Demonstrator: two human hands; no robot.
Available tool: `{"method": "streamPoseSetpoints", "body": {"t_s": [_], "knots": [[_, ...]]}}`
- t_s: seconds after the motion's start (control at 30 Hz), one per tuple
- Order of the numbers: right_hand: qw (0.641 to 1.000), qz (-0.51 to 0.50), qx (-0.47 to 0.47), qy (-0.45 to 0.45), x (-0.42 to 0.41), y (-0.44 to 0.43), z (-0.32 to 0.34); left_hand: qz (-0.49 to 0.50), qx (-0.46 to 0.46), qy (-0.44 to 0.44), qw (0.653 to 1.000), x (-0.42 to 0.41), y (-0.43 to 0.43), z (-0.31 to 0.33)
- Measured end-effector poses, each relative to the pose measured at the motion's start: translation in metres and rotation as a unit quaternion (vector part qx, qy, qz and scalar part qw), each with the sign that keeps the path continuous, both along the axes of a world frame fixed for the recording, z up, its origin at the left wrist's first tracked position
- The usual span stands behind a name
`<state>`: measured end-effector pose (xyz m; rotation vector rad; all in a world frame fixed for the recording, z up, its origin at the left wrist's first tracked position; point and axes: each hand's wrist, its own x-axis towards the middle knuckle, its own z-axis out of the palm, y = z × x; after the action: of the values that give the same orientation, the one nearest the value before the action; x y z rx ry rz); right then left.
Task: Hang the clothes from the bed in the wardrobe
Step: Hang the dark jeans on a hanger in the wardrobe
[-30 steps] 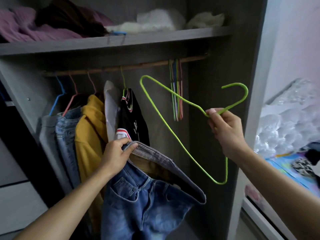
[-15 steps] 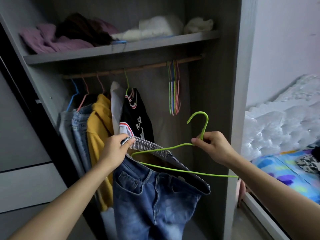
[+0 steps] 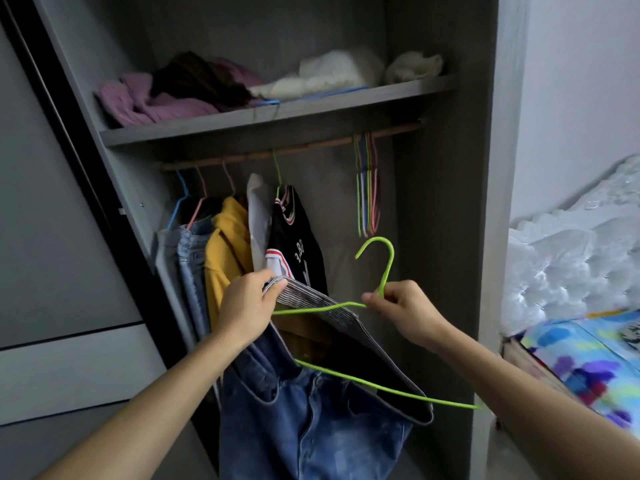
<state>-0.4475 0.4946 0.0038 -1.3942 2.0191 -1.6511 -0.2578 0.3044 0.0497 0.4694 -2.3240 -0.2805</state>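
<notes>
The fingers of the right hand pinch the green hanger at its neck, just under the hook, which points up. The fingers of the left hand curl round the striped inner waistband of the jeans and hold the waist open. The jeans hang free in front of the wardrobe. One shoulder of the hanger lies across the open waist toward the left hand. The bottom bar passes inside the waist, and its far corner sticks out to the right.

The step in hand appears to be seating the hanger in the waist. It would go best if the left hand holds the band taut, the wire is levelled, and both corners catch inside the band before any lift. A loose corner would probably let the denim slide off.

Above, the rail has a free gap between the black jersey and the spare hangers. The bed lies to the right.
</notes>
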Motion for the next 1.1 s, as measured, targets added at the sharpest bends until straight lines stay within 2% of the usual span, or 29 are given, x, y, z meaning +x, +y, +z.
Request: {"method": "streamPoseSetpoints", "body": {"t_s": [0.2, 0.3, 0.4, 0.53, 0.6, 0.63, 0.7, 0.77, 0.83, 0.87, 0.9, 0.93, 1.0, 1.03, 1.1], "knots": [[0.996, 0.002, -0.066, -0.053, 0.013, -0.017, -0.008, -0.019, -0.073, -0.083, 0.994, 0.004, 0.018, -0.009], [0.997, -0.009, -0.058, -0.043, 0.012, -0.019, -0.012, -0.007, -0.155, -0.124, 0.980, 0.009, 0.017, -0.015], [0.998, -0.061, -0.031, 0.006, 0.009, -0.023, -0.011, 0.010, -0.205, -0.088, 0.975, 0.011, 0.010, -0.020], [0.967, -0.241, -0.055, 0.062, 0.003, -0.005, -0.019, 0.099, -0.190, -0.019, 0.977, 0.021, -0.018, -0.001], [0.960, -0.269, -0.065, 0.049, 0.003, 0.006, -0.037, 0.141, -0.174, 0.000, 0.975, 0.027, -0.032, 0.012], [0.967, -0.248, -0.036, 0.040, 0.007, 0.007, -0.049, 0.157, -0.166, 0.008, 0.974, 0.029, -0.037, 0.018], [0.986, -0.140, 0.090, 0.010, 0.022, 0.002, -0.069, 0.177, -0.158, 0.018, 0.971, 0.029, -0.042, 0.026], [0.970, -0.054, 0.236, 0.020, 0.039, -0.012, -0.089, 0.187, -0.156, 0.021, 0.970, 0.028, -0.041, 0.032], [0.945, -0.050, 0.316, 0.069, 0.037, -0.025, -0.108, 0.190, -0.162, 0.024, 0.968, 0.029, -0.041, 0.035], [0.947, -0.067, 0.310, 0.055, 0.031, -0.028, -0.113, 0.187, -0.166, 0.027, 0.968, 0.033, -0.042, 0.035], [0.957, -0.079, 0.279, -0.016, 0.022, -0.028, -0.116, 0.180, -0.171, 0.032, 0.968, 0.038, -0.044, 0.033], [0.963, -0.076, 0.229, -0.124, 0.012, -0.026, -0.114, 0.166, -0.178, 0.037, 0.969, 0.043, -0.047, 0.031], [0.936, -0.058, 0.139, -0.317, -0.007, -0.021, -0.099, 0.134, -0.202, 0.041, 0.969, 0.054, -0.053, 0.022], [0.921, -0.048, 0.110, -0.370, -0.016, -0.019, -0.090, 0.119, -0.214, 0.042, 0.969, 0.057, -0.056, 0.018], [0.903, -0.031, 0.078, -0.422, -0.031, -0.020, -0.073, 0.100, -0.230, 0.044, 0.967, 0.062, -0.061, 0.010]]}}
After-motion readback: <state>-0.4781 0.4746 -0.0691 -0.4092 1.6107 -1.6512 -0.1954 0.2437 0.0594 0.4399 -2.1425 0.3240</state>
